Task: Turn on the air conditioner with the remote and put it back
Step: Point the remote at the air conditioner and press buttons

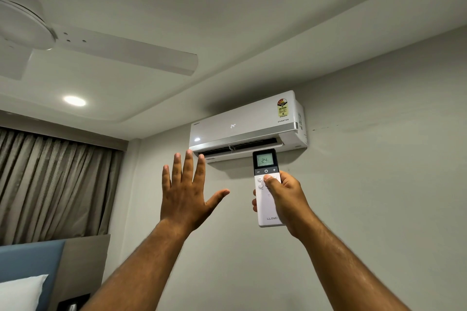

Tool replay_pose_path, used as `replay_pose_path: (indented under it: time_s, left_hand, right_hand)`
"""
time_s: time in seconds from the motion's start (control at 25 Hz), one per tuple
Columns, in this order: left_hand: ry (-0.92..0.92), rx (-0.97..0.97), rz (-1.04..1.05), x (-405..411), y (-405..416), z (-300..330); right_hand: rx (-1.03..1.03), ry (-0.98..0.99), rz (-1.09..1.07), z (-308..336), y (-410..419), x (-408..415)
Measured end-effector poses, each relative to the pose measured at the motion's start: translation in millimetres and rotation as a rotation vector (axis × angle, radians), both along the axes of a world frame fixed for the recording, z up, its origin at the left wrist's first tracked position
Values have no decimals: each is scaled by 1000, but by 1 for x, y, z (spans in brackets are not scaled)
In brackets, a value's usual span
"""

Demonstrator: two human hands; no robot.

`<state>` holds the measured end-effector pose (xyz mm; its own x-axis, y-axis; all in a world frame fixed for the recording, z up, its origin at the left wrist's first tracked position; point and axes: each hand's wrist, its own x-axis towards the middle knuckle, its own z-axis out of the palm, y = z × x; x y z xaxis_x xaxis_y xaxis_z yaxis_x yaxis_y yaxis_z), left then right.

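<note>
Two arms reach up toward the wall-mounted air conditioner [242,126], its panel showing 24 and its flap open. The left hand [185,192] is spread, empty. The right hand [285,199] grips the remote [265,177] upright just below the unit, thumb on its buttons.

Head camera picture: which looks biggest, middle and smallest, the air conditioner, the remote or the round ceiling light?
Largest to smallest, as they look:
1. air conditioner
2. remote, though it is nearer the camera, which flatters it
3. ceiling light
</note>
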<state>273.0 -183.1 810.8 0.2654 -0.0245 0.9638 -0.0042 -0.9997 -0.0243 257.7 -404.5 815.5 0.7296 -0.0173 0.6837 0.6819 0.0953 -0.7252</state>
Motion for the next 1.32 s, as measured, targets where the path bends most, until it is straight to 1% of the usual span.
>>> replay_pose_path:
  time_s: [1.16, 1.32]
  left_hand:
    - [2, -5, -3, 3, 8, -3]
    - [2, -3, -3, 3, 9, -3]
  right_hand:
    - [-21, 28, -23, -1, 7, 9]
    - [2, 36, -15, -3, 9, 9]
